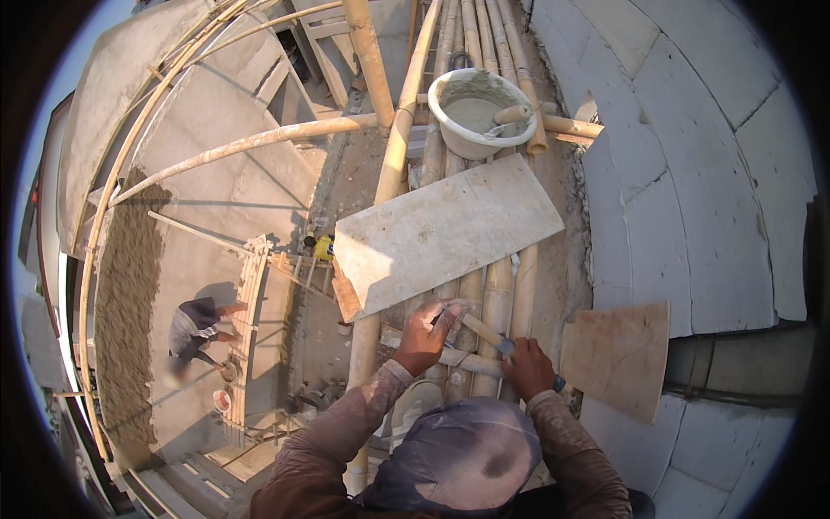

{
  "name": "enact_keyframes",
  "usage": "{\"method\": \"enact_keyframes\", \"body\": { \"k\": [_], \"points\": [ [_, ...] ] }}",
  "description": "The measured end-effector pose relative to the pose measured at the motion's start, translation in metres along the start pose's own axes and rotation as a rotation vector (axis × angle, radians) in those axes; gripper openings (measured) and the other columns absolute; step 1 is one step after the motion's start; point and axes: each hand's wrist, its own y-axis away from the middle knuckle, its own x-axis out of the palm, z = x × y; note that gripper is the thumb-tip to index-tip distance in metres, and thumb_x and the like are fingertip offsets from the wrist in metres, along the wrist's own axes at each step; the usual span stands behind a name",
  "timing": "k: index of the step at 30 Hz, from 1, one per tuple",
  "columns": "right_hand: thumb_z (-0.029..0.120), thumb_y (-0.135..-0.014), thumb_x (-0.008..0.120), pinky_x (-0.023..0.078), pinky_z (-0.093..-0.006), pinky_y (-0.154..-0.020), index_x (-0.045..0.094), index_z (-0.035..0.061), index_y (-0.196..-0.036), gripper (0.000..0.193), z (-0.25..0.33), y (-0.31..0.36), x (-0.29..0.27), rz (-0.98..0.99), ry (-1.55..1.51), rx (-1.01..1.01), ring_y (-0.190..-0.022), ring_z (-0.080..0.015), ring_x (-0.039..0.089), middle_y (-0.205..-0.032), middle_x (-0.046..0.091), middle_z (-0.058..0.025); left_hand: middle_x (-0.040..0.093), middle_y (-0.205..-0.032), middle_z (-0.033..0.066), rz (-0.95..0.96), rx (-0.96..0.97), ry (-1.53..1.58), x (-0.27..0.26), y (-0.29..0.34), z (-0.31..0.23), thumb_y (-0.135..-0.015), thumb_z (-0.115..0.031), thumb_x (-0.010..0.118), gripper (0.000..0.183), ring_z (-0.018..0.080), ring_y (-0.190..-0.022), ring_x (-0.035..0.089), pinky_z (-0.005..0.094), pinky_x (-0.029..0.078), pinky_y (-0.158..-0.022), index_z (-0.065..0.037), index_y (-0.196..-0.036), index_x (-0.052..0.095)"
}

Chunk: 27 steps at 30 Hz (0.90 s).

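One wooden-handled tool, its ends obscured, spans the curled left hand and right hand; I cannot tell whether either clamps it.

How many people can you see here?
2: one over the bamboo poles, with left hand and right hand showing; another person on the level below, at left. More may be hidden.

Pale block wall at right, a co-worker at lower left.

tan-handled tool, white bucket
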Motion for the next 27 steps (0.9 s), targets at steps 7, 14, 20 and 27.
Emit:
{"method": "enact_keyframes", "body": {
  "k": [7, 14, 20, 27],
  "points": [
    [0.026, -0.083, 0.065, 0.051, -0.0498, -0.081, 0.054, 0.0037, -0.111, 0.038, -0.015, 0.011, -0.066, -0.047, -0.099, 0.161, -0.095, -0.0411, 0.063, -0.107, 0.061, -0.0203, 0.069, -0.098, 0.0132, -0.268, 0.275, -0.071, -0.001, -0.025, 0.006, -0.1, -0.019, 0.057, 0.027, 0.019, -0.089, 0.064, 0.0307, 0.049, -0.081, 0.003, -0.114, 0.065],
    [0.024, -0.088, 0.063, 0.049, -0.0395, -0.065, 0.06, -0.0018, -0.094, 0.027, -0.07, 0.062, -0.15, -0.049, -0.365, 0.342, -0.066, -0.0266, 0.062, -0.074, 0.063, -0.0142, 0.07, -0.104, 0.0112, 0.363, 0.019, 0.289, 0.047, -0.019, -0.002, -0.1, -0.016, 0.056, 0.033, 0.0189, -0.097, 0.066, 0.0313, 0.05, -0.086, 0.003, -0.127, 0.058],
    [0.022, -0.094, 0.06, 0.039, -0.0257, -0.047, 0.058, 0.0027, -0.089, 0.02, -0.07, 0.102, -0.21, -0.1, -0.704, 0.601, -0.05, -0.0073, 0.049, -0.064, 0.052, 0.002, 0.061, -0.122, 0.013, 0.668, -0.329, 0.853, 0.102, -0.034, 0.032, -0.104, -0.02, 0.042, 0.039, 0.0206, -0.111, 0.06, 0.0313, 0.049, -0.088, 0.003, -0.135, 0.048],
    [0.02, -0.094, 0.06, 0.037, -0.0227, -0.046, 0.057, 0.0066, -0.091, 0.014, -0.061, 0.121, -0.234, -0.259, -0.815, 0.606, -0.052, -0.0043, 0.048, -0.069, 0.051, 0.0038, 0.06, -0.125, 0.0117, 0.508, -0.489, 0.804, 0.185, -0.044, 0.023, -0.102, -0.019, 0.049, 0.032, 0.0198, -0.106, 0.062, 0.029, 0.049, -0.086, 0.0, -0.128, 0.052]
  ]
}}
